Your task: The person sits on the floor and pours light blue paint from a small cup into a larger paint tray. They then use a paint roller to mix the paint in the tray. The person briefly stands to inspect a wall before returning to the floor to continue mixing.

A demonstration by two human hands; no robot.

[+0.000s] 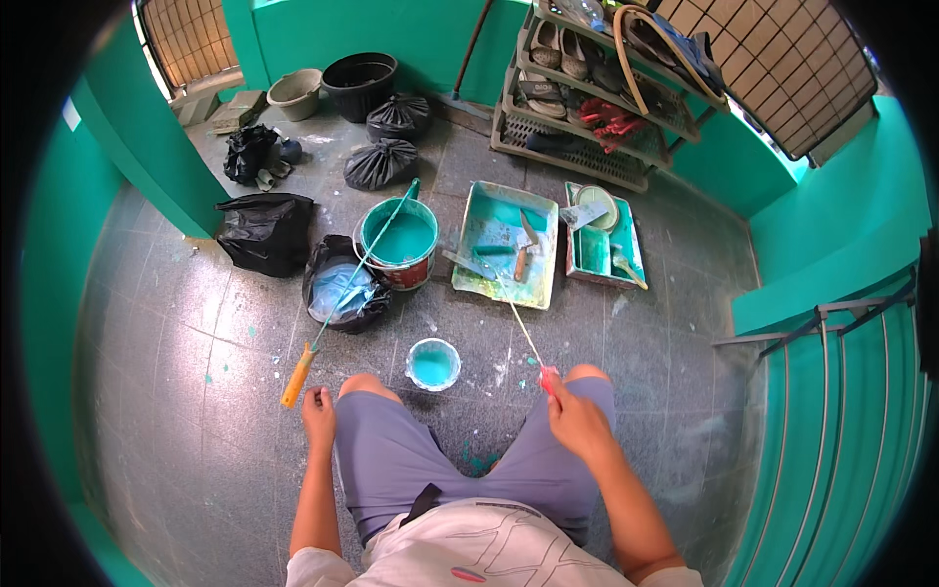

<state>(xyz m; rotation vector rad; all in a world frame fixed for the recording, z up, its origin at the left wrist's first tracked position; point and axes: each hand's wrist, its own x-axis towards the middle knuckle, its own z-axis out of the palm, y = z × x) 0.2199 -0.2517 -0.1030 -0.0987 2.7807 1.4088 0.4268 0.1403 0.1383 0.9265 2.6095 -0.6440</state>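
Note:
My right hand (575,416) is closed round the pink-red handle (549,380) of a thin-rodded paint tool. Its rod slants up to the paint tray (556,264), where its far end is hard to make out. In the tray lie a putty knife (529,227), a wooden-handled tool (520,262), a scraper (468,263) and a small green roller (494,250). My left hand (319,419), fingers curled, is beside my left knee with nothing visible in it. Near it is the orange handle (297,378) of a long-rodded roller leaning across the paint bucket (436,256).
A small tub of turquoise paint (432,365) stands before my knees. A smaller tray (636,235) holds a brush and lid. Black bags (264,233), a lined bin (344,293) and basins (360,83) stand left; a shoe rack (577,127) is behind, a metal rack (831,391) right.

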